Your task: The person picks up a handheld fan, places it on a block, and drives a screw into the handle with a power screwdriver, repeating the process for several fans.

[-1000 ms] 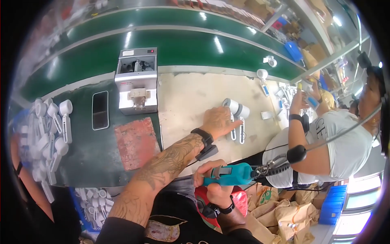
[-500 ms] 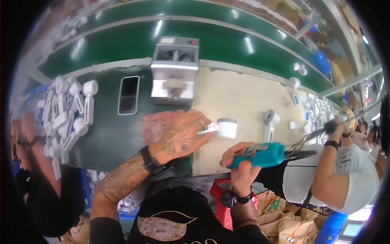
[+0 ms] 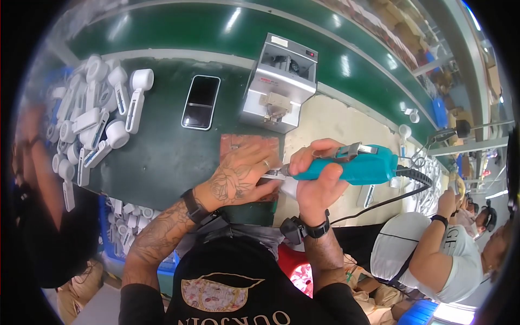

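Observation:
My left hand [image 3: 235, 176] grips a white handled part with a round head [image 3: 290, 188], holding it low over a reddish-brown pad [image 3: 233, 142]. Fingers cover most of its handle. In my right hand [image 3: 319, 189] lies a teal electric screwdriver [image 3: 357, 167], held level with its nose pointing left. The nose is at the white part, close to my left fingertips; whether the bit touches a screw is hidden. A black coiled cable runs from the screwdriver's rear.
Beyond my hands stands a silver screw feeder [image 3: 271, 89]. A phone [image 3: 201, 103] lies left of it. Similar white parts [image 3: 89, 119] are heaped at the left, with more in a blue crate [image 3: 111, 238] below. People work on both sides; a co-worker's arm [image 3: 441, 216] is at the right.
My right hand has brought the screwdriver leftward to the white part, and its nose now meets the handle area. The whole view has turned, so the feeder and phone appear farther right.

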Demonstrator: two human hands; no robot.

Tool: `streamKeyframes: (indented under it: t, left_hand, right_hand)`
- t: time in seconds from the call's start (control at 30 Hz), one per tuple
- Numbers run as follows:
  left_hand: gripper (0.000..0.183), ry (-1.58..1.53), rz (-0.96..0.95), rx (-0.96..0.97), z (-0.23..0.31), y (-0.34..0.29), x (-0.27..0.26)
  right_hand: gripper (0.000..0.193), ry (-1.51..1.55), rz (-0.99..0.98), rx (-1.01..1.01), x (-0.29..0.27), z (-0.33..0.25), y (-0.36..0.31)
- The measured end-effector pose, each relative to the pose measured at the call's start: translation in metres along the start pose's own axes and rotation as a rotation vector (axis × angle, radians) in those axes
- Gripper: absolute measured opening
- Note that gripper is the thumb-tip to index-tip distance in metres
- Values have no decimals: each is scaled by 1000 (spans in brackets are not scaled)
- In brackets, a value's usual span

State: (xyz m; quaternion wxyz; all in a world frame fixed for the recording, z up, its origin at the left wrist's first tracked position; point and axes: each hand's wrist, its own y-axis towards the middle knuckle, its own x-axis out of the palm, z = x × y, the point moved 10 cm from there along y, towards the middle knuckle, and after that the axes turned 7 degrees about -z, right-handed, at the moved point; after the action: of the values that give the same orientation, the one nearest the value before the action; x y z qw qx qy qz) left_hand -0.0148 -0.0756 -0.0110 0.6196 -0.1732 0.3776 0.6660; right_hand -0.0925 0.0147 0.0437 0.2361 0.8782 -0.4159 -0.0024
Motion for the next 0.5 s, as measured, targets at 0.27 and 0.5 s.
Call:
streamKeyframes:
  t: [0.27, 0.5]
  left_hand:
    - [34, 46, 133, 38, 5, -1, -7]
    - [31, 96, 158, 45, 7, 0, -12]
  right_hand:
    - [71, -65, 5, -12, -2, 1, -1]
    - [69, 1, -4, -29, -5, 3, -2]
